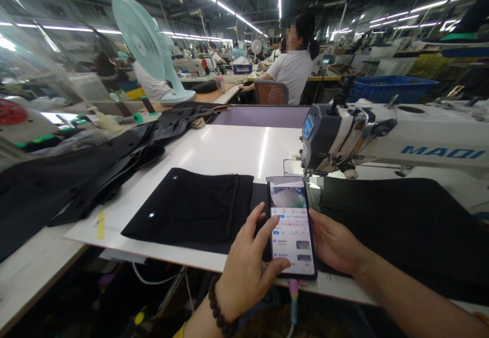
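A smartphone (pixel 292 228) with a lit screen lies over the black fabric at the table's near edge. My left hand (pixel 246 266) wears a dark bead bracelet; its fingers are spread, the forefinger touches the screen and the thumb rests at the phone's lower left corner. My right hand (pixel 336 241) cups the phone's right edge and holds it. A black fabric panel (pixel 191 208) with two small white studs lies flat just left of the phone. More black cloth (pixel 389 221) spreads to the right under the sewing machine.
A white and grey sewing machine (pixel 382 136) stands at the right on the white table (pixel 237 149). A heap of black garments (pixel 76 175) lies at the left. A pale green fan (pixel 147 47) stands behind. A person in a white shirt (pixel 292 70) sits further back.
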Demonstrator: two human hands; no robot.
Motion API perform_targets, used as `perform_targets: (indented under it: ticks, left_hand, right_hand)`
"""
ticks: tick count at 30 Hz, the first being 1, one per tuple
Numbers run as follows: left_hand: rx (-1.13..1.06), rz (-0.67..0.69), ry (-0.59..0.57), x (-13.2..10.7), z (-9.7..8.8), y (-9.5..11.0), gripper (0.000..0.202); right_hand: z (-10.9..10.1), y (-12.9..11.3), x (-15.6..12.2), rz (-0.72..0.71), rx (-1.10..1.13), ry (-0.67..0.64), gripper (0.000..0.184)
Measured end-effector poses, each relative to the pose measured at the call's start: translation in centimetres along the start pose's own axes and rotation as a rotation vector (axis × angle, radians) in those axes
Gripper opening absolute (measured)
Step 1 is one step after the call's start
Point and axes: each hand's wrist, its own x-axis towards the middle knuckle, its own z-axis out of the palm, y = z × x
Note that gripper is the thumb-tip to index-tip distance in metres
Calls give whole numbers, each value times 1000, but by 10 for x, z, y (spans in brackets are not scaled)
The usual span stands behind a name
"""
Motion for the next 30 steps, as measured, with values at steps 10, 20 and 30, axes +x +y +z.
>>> perform_targets:
  ticks: [10,20,30]
  left_hand:
    - [-3,-5,-6,-1,0,1,55]
    - [6,2,-2,-1,0,1,56]
    - [4,2,-7,-1,0,0,57]
  right_hand:
    - [1,0,0,-10,-3,-8,33]
    - [1,0,1,-13,-1,-7,32]
    - [3,-1,0,3,-26,9,33]
